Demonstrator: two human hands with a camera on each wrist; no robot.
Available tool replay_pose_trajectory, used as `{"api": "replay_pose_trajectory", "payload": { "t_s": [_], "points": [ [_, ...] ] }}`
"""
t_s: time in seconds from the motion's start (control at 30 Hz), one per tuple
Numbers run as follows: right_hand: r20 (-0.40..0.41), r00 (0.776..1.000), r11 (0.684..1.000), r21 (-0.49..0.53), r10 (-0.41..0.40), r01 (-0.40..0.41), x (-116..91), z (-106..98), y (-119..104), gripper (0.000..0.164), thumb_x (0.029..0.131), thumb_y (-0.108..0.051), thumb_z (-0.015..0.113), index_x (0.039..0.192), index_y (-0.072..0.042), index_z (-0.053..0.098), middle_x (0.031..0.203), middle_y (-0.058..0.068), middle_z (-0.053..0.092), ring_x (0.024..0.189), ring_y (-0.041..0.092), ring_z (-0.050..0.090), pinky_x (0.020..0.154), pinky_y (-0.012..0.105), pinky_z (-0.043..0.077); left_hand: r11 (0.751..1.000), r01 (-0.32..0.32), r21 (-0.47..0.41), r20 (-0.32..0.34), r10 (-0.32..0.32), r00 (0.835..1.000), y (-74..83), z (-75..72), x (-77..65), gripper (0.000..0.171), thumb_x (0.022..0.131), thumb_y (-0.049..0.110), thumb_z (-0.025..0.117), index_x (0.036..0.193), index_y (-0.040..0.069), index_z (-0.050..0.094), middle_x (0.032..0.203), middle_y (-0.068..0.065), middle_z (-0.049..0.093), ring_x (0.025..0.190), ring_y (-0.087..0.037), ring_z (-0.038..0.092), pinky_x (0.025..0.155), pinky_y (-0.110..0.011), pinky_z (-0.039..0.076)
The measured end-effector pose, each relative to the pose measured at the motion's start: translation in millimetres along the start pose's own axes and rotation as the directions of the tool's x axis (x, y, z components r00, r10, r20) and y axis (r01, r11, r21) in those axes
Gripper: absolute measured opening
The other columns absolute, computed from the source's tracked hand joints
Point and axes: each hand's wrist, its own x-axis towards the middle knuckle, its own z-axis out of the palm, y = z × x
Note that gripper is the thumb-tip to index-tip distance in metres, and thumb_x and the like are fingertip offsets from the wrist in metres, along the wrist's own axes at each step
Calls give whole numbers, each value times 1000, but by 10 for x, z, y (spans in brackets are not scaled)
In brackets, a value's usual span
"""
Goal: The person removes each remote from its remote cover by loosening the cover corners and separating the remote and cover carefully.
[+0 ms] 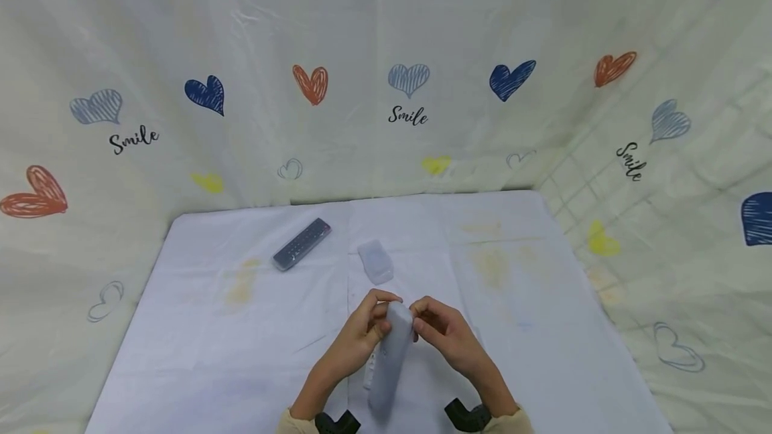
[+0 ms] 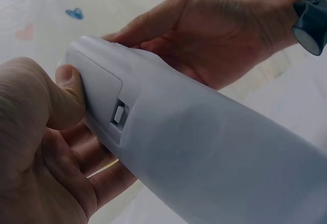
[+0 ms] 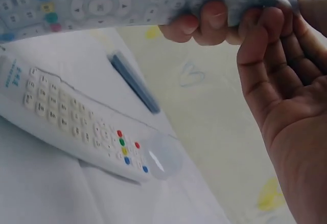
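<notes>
My left hand (image 1: 360, 330) grips the upper end of a white remote control (image 1: 391, 360), which is held up at a slant with its back towards the head camera. In the left wrist view the thumb lies on its battery cover (image 2: 97, 81), beside a small latch. A bluish, translucent skin seems to wrap the remote's body. Its button side, with coloured keys (image 3: 46, 6), shows in the right wrist view. My right hand (image 1: 445, 333) pinches the same end at the edge with thumb and curled fingers.
A second white remote (image 3: 76, 116) lies on the table beneath the held one, mostly hidden from the head view. A dark remote (image 1: 301, 244) lies at the back left. A small translucent plastic piece (image 1: 375, 262) lies just beyond the hands. A patterned curtain (image 1: 362, 146) hangs behind the table.
</notes>
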Motion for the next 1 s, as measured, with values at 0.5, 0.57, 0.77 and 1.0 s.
{"api": "replay_pose_trajectory", "payload": {
  "t_s": [0.5,0.57,0.77,1.0],
  "points": [
    [-251,968,996,-82,18,-40,27,138,60,10,106,1,55,115,1,58,93,-3,64,70,14,62,63,34,58,993,47,112,-135,-31,990,147,23,-6,37,108,22,56,143,17,46,134,-10,71,110,-16,73,87,-29,59],
    [-299,952,995,-54,59,-78,15,154,63,13,107,-3,54,119,1,58,93,-3,65,70,13,63,61,34,58,990,71,125,-189,-47,981,155,51,8,39,107,24,59,144,19,47,136,-7,70,114,-18,73,89,-28,60],
    [-373,915,986,4,154,-165,-26,251,81,29,108,-7,55,137,-2,55,113,1,64,93,10,63,77,29,59,986,69,154,-333,-14,943,159,110,46,43,103,25,67,143,23,52,131,-2,67,105,-13,75,82,-26,62],
    [-324,911,966,53,257,-254,-56,408,90,44,103,-7,63,145,-8,48,139,9,59,119,9,67,91,28,59,947,-115,300,-342,220,914,160,122,79,47,103,17,67,147,19,55,125,-6,67,114,-15,69,78,-28,64]
  ]
}}
